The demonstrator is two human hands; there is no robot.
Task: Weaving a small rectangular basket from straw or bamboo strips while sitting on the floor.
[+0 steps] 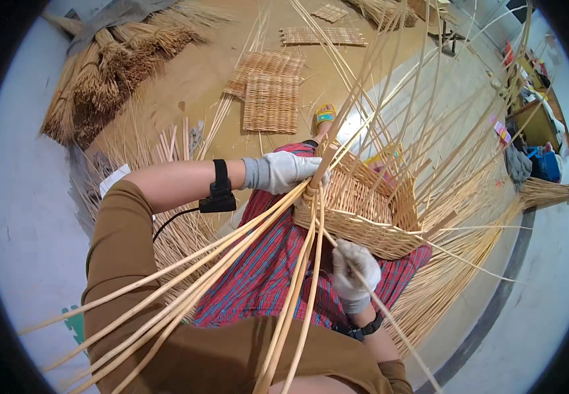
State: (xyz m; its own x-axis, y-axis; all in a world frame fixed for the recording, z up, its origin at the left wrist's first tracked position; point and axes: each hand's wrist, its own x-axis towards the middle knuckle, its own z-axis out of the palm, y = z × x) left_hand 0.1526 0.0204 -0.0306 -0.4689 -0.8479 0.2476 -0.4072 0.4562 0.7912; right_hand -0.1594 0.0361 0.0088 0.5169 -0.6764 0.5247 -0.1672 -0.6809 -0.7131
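Note:
A partly woven wicker basket [371, 230] rests tilted on my lap, its long stakes [389, 105] fanning up and outward. My left hand [283, 171], in a white glove, is closed round a thick corner post [325, 172] at the basket's near left corner. From that corner, several pale wicker rods [238, 246] run down toward me and to the left. Lower and to the right, my gloved right hand [355, 272] is closed on a single wicker rod [389, 314], which passes up to the same corner. The left fingertips are partly hidden behind the post.
Woven wicker panels [271, 102] lie on the floor ahead. Bundles of straw-coloured rods [107, 72] are stacked at the far left, and loose rods [468, 262] spread at the right. A wooden shelf [541, 125] with assorted items stands far right. A sandalled foot [324, 117] shows beyond the basket.

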